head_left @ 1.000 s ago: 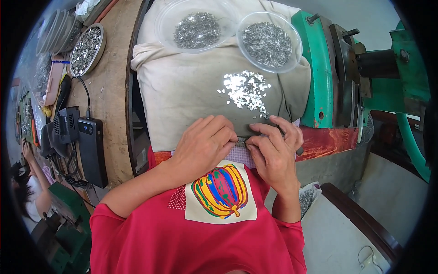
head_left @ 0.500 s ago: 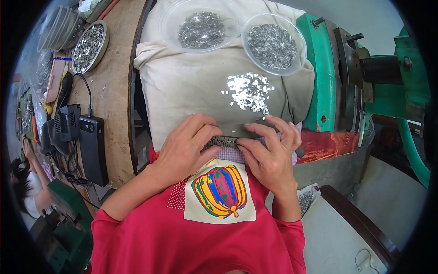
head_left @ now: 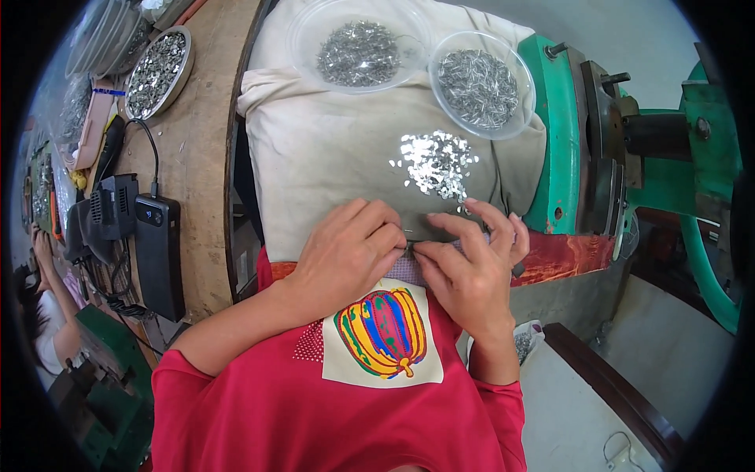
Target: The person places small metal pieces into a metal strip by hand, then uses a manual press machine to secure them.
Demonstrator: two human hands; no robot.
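Closest to me is the red shirt (head_left: 236, 409), and just past it both hands meet over the checked cloth (head_left: 407, 271). The small dark piece (head_left: 409, 247) is right between the fingertips, mostly hidden. Left hand (head_left: 346, 248) has its fingers curled and looks pinched onto it; right hand (head_left: 472, 267) has thumb and index tips up against it, other fingers fanned out, and tbh I can't tell if it's really gripping. My guess: light, stiff, probably metal and a bit slick, so I'd hold it by the ends with fingertips only. The front edge is close, with a reddish board (head_left: 562, 258) sticking out at right, so a slip could go over that side. Beyond the hands, the beige cloth (head_left: 314, 173) gives decent room to the left. The shiny flakes (head_left: 436, 161) are loose and look featherlight, easy to scatter, and the strays lie near the right index finger. Wooden table (head_left: 200, 141) bounds the left, green machine (head_left: 554, 157) crowds the right, and at the far end sit the wide tub (head_left: 303, 47) and the smaller tub (head_left: 525, 90), both holding metal bits.
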